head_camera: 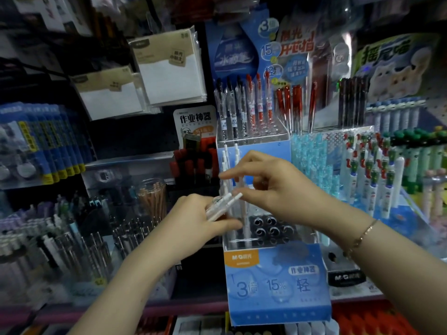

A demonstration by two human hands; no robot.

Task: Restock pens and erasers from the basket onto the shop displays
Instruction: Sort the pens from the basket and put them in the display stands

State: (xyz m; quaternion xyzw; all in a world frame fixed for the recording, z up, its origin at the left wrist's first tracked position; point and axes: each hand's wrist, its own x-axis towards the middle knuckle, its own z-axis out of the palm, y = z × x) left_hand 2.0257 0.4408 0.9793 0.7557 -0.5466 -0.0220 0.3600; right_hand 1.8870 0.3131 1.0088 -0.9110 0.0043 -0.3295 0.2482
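Your shelf [188,304] is carrying a blue pen display stand [278,284], with clear pen racks [79,240] sitting left and cartoon pens [377,180] standing right.

**Bare arms, one bracelet**

Both forearms are bare, with no sleeves showing. The right hand [268,180] has a thin gold-toned chain bracelet [360,238] just behind it at the wrist. The left hand [200,216] wears nothing.

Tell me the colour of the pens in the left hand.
White pens, seen in the head view.
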